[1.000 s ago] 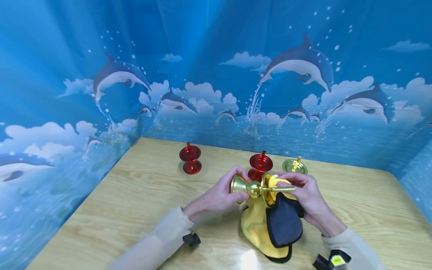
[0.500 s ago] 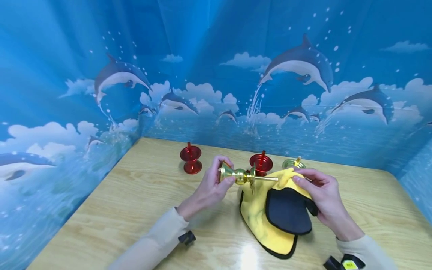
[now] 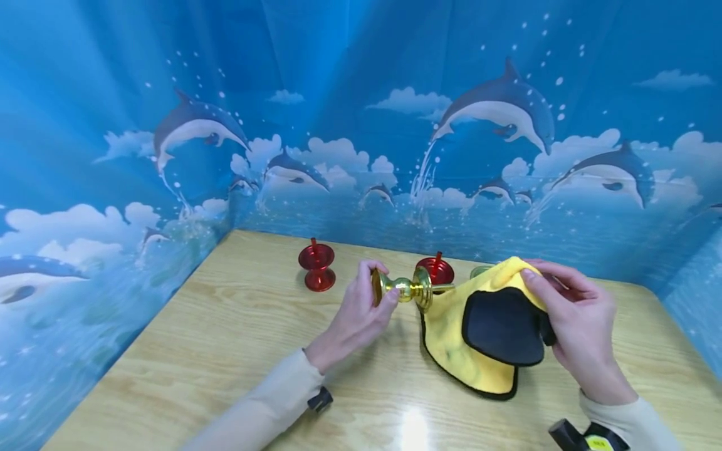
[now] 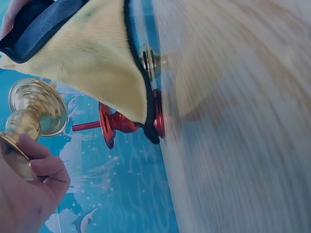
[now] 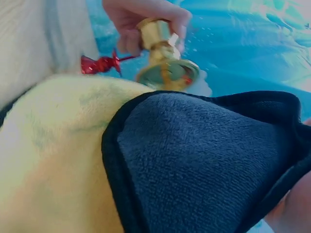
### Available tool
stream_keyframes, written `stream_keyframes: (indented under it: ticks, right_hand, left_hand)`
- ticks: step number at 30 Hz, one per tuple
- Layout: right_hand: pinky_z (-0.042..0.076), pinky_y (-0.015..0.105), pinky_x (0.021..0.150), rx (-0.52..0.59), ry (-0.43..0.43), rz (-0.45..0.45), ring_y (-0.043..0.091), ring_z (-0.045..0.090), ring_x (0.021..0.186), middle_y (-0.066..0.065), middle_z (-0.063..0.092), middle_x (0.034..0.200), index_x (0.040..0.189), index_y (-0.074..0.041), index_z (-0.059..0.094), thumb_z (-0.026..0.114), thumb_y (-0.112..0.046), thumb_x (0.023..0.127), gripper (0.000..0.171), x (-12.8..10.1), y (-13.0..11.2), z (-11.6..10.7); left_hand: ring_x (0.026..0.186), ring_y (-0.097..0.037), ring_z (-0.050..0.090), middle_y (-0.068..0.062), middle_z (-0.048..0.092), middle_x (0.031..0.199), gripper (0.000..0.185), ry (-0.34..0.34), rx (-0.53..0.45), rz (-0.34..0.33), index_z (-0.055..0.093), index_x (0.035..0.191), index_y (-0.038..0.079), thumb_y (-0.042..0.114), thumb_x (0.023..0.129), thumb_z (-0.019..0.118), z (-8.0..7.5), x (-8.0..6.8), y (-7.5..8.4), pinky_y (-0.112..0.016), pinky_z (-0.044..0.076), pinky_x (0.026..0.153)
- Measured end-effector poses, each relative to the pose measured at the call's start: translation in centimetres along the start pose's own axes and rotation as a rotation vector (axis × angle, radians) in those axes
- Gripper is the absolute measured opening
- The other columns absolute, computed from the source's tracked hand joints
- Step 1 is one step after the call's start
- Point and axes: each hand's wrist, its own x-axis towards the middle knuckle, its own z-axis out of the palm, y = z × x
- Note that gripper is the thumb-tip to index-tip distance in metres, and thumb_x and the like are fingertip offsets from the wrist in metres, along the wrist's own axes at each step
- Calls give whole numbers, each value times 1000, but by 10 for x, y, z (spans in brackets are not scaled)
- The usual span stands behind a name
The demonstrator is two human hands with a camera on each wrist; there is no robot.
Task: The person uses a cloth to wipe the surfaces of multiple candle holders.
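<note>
My left hand grips the gold candlestick sideways above the table; right hand pinches the yellow cloth. Only the left wrist view shows the red holder behind the cloth.

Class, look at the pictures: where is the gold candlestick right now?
In the head view, mid-table: the left hand holds the gold candlestick sideways, between the red candlestick and the yellow cloth.
</note>
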Motion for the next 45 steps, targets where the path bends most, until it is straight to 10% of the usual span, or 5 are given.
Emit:
stream_keyframes:
  ticks: [8, 16, 22, 29, 45]
  right_hand:
    - [60, 19, 71, 22, 51, -140, 15, 76, 82, 10, 78, 94, 109, 21, 68, 74, 12, 84, 27, 9, -10, -7]
    - [57, 14, 82, -473, -200, -161, 6, 72, 95, -1, 75, 104, 106, 1, 77, 77, 1, 87, 19, -17, 8, 22]
    - [56, 14, 86, -496, -324, -146, 4, 69, 97, -8, 72, 102, 104, -6, 78, 78, -1, 88, 18, -28, 27, 37]
    - [53, 9, 78, -612, -249, -228, -6, 66, 91, 2, 71, 100, 101, -10, 75, 84, -5, 81, 22, -32, 42, 49]
    - [46, 11, 74, -751, -198, -654, 20, 61, 81, 12, 66, 96, 92, -3, 69, 85, 1, 72, 26, -42, 67, 56]
  left_hand:
    - [58, -6, 34, 3, 36, 70, 34, 14, 50, 46, 42, 120, 3, 29, 99, 50, 0, 1, -1, -22, 35, 51]
    - [60, -6, 38, 1, 41, 75, 36, -4, 96, 101, 41, 121, 5, 29, 98, 53, 16, 2, 9, -19, 38, 51]
    - [54, -3, 39, -1, 46, 76, 39, 20, 164, 175, 40, 120, 3, 26, 93, 56, 26, 3, 13, -13, 36, 43]
    - [55, -3, 40, -4, 48, 83, 40, 87, 245, 261, 38, 117, 3, 23, 90, 59, 33, 3, 17, -8, 32, 44]
    - [75, -14, 49, -4, 50, 91, 37, 119, -136, -308, 39, 127, 12, 30, 99, 55, 46, 5, 32, -27, 46, 67]
